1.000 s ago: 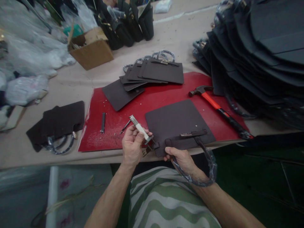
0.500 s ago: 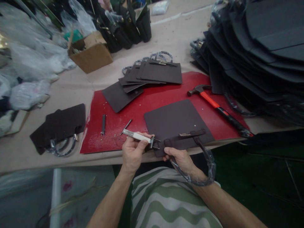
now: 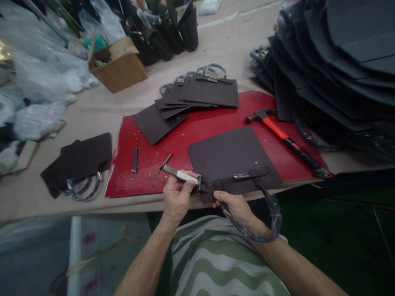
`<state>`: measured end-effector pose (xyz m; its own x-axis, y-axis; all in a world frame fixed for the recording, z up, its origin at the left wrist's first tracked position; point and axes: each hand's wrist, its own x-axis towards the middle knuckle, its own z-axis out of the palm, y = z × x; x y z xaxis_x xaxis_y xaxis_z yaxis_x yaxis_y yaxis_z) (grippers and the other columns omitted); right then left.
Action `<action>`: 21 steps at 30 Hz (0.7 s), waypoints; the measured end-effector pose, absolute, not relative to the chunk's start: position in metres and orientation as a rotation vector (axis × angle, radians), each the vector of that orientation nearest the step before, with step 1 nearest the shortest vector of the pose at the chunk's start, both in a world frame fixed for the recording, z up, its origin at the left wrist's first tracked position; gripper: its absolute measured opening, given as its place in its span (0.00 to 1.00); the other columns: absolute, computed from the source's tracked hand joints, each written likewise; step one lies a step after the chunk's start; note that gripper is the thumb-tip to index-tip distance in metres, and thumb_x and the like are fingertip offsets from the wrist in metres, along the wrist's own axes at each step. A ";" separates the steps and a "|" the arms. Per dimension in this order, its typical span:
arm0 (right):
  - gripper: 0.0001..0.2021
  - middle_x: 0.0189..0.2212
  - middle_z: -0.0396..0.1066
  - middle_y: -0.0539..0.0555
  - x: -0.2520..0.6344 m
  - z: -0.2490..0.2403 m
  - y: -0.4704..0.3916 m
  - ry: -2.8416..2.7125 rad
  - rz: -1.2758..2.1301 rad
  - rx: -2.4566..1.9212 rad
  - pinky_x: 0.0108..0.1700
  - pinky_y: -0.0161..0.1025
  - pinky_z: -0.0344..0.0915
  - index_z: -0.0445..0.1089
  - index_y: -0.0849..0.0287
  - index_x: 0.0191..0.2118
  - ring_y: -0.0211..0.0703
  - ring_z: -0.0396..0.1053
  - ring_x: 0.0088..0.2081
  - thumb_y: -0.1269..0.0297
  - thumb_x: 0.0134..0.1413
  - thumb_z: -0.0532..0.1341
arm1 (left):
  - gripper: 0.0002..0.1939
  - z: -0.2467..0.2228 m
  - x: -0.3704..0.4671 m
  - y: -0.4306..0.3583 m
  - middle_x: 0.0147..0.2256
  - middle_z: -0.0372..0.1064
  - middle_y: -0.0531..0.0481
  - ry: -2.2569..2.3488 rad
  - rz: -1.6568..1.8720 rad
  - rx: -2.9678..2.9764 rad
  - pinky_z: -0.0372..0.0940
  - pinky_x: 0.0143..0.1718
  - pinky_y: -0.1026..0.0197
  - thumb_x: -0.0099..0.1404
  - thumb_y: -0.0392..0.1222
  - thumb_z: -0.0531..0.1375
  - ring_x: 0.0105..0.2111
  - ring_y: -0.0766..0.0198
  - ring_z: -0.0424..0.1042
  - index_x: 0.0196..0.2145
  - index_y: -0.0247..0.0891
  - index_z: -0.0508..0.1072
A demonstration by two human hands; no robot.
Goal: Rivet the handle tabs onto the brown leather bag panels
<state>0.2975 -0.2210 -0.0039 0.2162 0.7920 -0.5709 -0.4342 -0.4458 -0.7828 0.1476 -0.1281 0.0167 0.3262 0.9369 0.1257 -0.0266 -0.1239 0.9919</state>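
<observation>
My left hand (image 3: 176, 197) is closed around a metal punch tool (image 3: 185, 176) with a white wrapped middle; its pronged end points right, close to the left edge of a dark brown leather panel (image 3: 228, 152). Pinched in my right hand (image 3: 236, 205) is the panel's near edge, beside a small stitched strap. A plastic-wrapped handle (image 3: 274, 213) attached to the panel loops down over my right wrist. The panel lies on a red mat (image 3: 166, 144), its near edge reaching past the mat. Whether the prongs touch the leather cannot be made out.
A hammer (image 3: 282, 135) lies on the mat's right, and small metal tools (image 3: 135, 160) on its left. Stacked brown panels (image 3: 212, 92) sit behind. Dark pieces are piled at right (image 3: 333, 90); a cardboard box (image 3: 120, 70) and plastic bags (image 3: 40, 119) occupy the left.
The tool in my left hand has shifted slightly right, its prongs nearer the panel's strap. My right hand keeps its hold on the panel's edge. The view has shifted slightly.
</observation>
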 end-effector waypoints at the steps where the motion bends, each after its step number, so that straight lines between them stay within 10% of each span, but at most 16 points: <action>1: 0.17 0.19 0.70 0.56 0.297 -0.005 -0.221 -0.362 1.466 -1.429 0.32 0.41 0.60 0.72 0.61 0.18 0.43 0.66 0.24 0.50 0.40 0.66 | 0.11 0.017 0.148 -0.128 0.39 0.75 0.46 0.898 1.051 1.438 0.72 0.43 0.62 0.66 0.46 0.64 0.40 0.61 0.76 0.42 0.37 0.73; 21: 0.14 0.18 0.68 0.52 0.298 0.000 -0.218 -0.346 1.450 -1.339 0.30 0.40 0.62 0.70 0.59 0.19 0.43 0.65 0.23 0.53 0.38 0.67 | 0.11 0.025 0.156 -0.136 0.44 0.75 0.43 0.891 0.978 1.595 0.71 0.44 0.62 0.68 0.42 0.61 0.42 0.60 0.77 0.46 0.36 0.72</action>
<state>0.2980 -0.2180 0.0003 0.2141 0.8206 -0.5298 -0.4931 -0.3774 -0.7838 0.1560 -0.1358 0.0254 0.3968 0.9037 0.1609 0.0765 -0.2072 0.9753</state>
